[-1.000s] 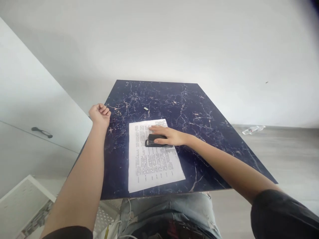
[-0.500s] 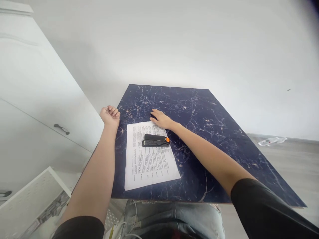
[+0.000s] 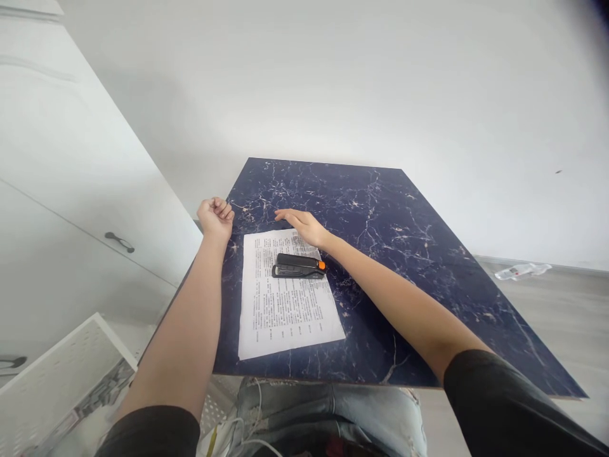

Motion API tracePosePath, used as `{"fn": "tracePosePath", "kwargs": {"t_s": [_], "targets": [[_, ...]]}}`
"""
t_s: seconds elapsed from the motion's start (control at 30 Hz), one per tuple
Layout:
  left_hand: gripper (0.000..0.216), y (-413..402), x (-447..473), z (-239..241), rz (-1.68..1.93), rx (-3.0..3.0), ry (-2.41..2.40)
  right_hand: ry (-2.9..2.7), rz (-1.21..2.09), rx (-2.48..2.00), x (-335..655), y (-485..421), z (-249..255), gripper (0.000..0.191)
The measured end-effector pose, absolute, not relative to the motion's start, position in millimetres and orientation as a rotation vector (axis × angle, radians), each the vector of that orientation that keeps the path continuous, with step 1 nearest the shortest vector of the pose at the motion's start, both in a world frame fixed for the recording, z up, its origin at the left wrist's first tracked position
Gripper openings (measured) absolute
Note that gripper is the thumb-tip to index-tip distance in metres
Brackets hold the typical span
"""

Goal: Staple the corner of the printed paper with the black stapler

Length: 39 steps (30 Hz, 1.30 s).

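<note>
A printed white paper sheet (image 3: 285,298) lies on the dark blue marbled table (image 3: 404,254). On its upper part rests a black stapler (image 3: 297,266) with an orange end. My right hand (image 3: 304,226) reaches past the stapler to the sheet's top right corner, fingers stretched out and flat, holding nothing that I can see. My left hand (image 3: 216,218) is a closed fist at the table's left edge, beside the sheet's top left corner. Whether the fist holds anything is hidden.
A white cabinet (image 3: 71,190) with a dark handle (image 3: 118,242) stands close on the left. A white perforated panel (image 3: 57,381) leans low at the left. A plastic wrapper (image 3: 521,271) lies on the grey floor at the right. My jeans-clad lap sits under the near table edge.
My right hand let go of the stapler and moved up beyond it to the sheet's top edge. The small white object seen on the table earlier is now hidden. My left fist stayed put.
</note>
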<state>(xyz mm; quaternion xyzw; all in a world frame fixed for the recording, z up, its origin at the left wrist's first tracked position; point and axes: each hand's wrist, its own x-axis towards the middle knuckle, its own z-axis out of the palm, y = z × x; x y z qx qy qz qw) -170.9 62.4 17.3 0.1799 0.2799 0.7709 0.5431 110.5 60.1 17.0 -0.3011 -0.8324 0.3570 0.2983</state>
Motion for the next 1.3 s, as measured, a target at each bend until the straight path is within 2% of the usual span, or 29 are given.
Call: {"fn": "tracePosePath", "kwargs": {"t_s": [0.1,0.2,0.27,0.37,0.67,1.03,1.1,1.2,1.3], "targets": [[0.021,62,-170,18,1.830,0.431,0.671,-2.265,1.095,-0.732,122,41,30,0.051],[0.024,63,-170,17,1.819,0.446,0.673,-2.314,1.314,-0.609,133,16,43,0.056],[0.025,64,-170,16,1.810,0.456,0.671,-2.441,1.339,-0.543,139,1,50,0.056],[0.023,65,-169,15,1.801,0.472,0.669,-2.667,1.196,-0.523,141,-14,53,0.066],[0.022,67,-167,15,1.776,0.483,0.703,-2.673,0.992,-0.608,137,-35,48,0.040],[0.023,62,-146,20,1.743,0.593,0.809,-2.636,0.946,-0.894,233,-55,49,0.042],[0.020,61,-139,17,1.731,0.681,0.880,-2.599,0.931,-0.980,250,-56,46,0.039],[0.016,52,-119,16,1.666,0.956,1.036,-2.563,0.725,-0.995,261,-57,44,0.042],[0.018,29,-83,22,1.440,1.430,1.130,-2.591,0.588,-0.952,268,-56,44,0.038]]}}
